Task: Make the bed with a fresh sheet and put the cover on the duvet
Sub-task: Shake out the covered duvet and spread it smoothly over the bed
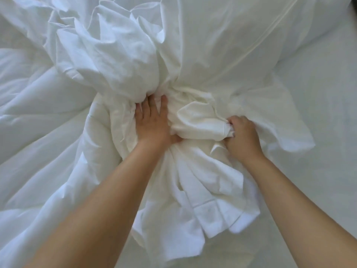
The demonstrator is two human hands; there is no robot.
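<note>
The cover (212, 45) lies heaped across the middle of the bed, and its cream cloth is gathered into a tight bunch (201, 122) where the folds meet. The 2 hands are apart, 1 on each side of that bunch.

The left hand (152, 122) lies flat just left of the bunch. Its fingers are straight and spread, pressing down into the cloth, with the fingertips sunk under a fold above and the thumb stretched toward the bunch. It grips nothing.

The right hand (241, 138) sits at the right end of the bunch. Its fingers are curled tight round a twisted neck of the cover, and cloth shows between the knuckles.

Beyond the bunch, the cover rises in crumpled folds on the left and runs smoother on the right, with a long seam slanting across it. Nearer than the bunch, pleats fan out toward the viewer and end in a stitched hem (208, 206).

The duvet (38, 105), puffier and cooler white, spreads to the left of the bunch. Everything is white, so I cannot tell exactly where it meets the cover.

To the right of the bunch, the sheet (318, 132) lies flat and smooth on the bed.
</note>
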